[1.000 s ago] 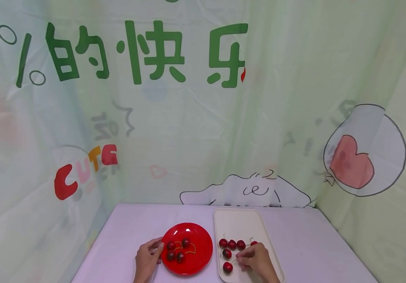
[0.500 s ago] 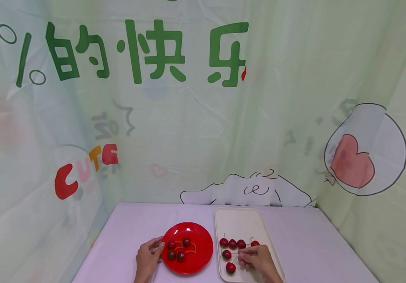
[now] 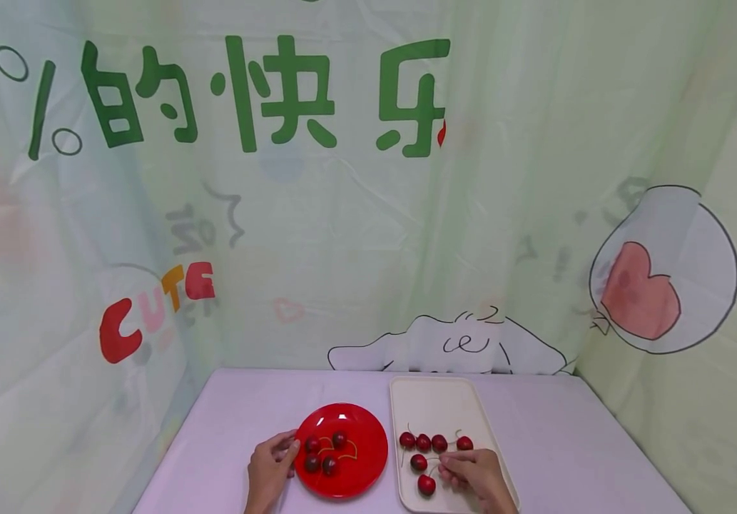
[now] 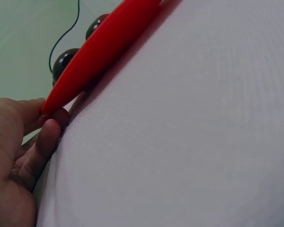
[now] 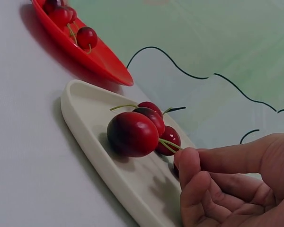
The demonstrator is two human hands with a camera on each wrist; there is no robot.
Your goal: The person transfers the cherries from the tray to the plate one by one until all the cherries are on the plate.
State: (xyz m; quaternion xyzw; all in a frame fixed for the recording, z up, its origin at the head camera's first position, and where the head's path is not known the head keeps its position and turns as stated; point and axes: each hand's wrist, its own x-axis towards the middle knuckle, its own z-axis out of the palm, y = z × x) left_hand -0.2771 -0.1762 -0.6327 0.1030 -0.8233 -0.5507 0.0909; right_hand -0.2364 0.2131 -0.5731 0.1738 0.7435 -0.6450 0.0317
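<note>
My left hand (image 3: pixel 270 465) grips the left rim of a red plate (image 3: pixel 368 464), thumb on top and fingers below the edge, as the left wrist view shows. Several dark red cherries (image 3: pixel 329 466) with green stems lie on this plate. At the right, my right hand (image 3: pixel 476 477) pinches green cherry stems (image 5: pixel 170 144) between thumb and fingertips, over a cream tray (image 3: pixel 435 400). Two stems run from the fingertips to the front cherry (image 5: pixel 132 134) and the one just behind it. Beyond them, a row of cherries (image 3: pixel 423 443) lies across the tray.
The plate and the tray stand side by side on a table with a pale lilac cover (image 3: pixel 567 442). A printed curtain (image 3: pixel 342 228) hangs behind the table and along both sides.
My right hand has drawn slightly to the right, and the two nearest cherries on the tray have shifted right with it. The left hand keeps its grip on the plate.
</note>
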